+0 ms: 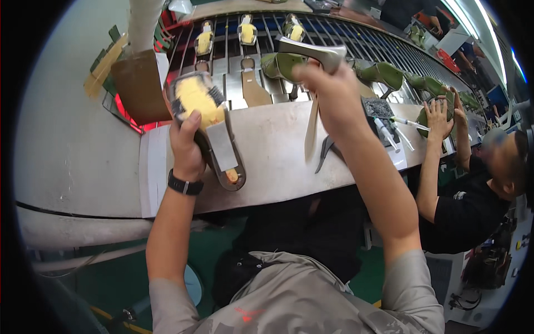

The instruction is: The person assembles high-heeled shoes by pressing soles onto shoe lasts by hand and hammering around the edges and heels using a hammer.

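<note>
My left hand (188, 146) grips a lasted shoe (222, 146), its underside turned up, over the near left of the bench. Its forepart carries a yellow patch, a pale strip runs along the waist, and my thumb presses by the patch. Raised to the right, my right hand (340, 103) is closed round a shoemaker's hammer (316, 51). Its silver head stands above my fist, and the blurred handle hangs below it. The hammer is apart from the shoe. Beneath my right forearm, a dark curved tool (322, 155) lies on the bench.
Beyond the bench (267, 158), a roller conveyor (222, 47) bears several yellow-patched shoes (247, 32), a tan sole (254, 86) and green lasted shoes (384, 75). Syringes (385, 133) lie right. A co-worker (467, 206) handles a green shoe there. A brown board (139, 89) stands left.
</note>
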### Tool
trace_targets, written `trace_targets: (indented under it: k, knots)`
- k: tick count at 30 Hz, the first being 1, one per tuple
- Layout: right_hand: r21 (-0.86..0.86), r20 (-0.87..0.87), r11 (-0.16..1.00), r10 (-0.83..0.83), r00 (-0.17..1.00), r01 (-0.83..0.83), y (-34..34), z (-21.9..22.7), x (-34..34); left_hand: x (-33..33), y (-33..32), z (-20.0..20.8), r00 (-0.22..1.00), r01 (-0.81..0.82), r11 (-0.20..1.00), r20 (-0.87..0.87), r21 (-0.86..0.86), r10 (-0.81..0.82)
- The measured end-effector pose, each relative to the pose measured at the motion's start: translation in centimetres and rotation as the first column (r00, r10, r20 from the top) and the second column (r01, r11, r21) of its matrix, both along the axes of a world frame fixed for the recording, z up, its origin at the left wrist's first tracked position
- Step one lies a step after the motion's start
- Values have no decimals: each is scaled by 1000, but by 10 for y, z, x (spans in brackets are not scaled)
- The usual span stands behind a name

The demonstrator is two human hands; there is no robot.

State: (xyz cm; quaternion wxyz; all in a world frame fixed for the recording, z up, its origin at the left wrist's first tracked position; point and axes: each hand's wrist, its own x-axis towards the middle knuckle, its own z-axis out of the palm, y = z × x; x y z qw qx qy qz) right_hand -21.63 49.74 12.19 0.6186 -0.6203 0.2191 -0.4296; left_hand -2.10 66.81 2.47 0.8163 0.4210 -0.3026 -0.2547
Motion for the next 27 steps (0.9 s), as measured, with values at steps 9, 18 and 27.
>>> trace_targets:
  k: [9, 18, 27]
  knots:
    - [-358, -709, 897, -81, 700, -259, 50, -95, -38, 22, -17, -28, 974, 180, 983, -148, 38, -173]
    - [-203, -120, 978, 23, 993, -48, 76, -102, -10, 15, -19, -22, 965, 94, 995, -244, -28, -98]
    - [-46, -239, 998, 32, 970, -44, 70, -120, 2, 24, -15, -35, 968, 69, 997, -240, -46, -78]
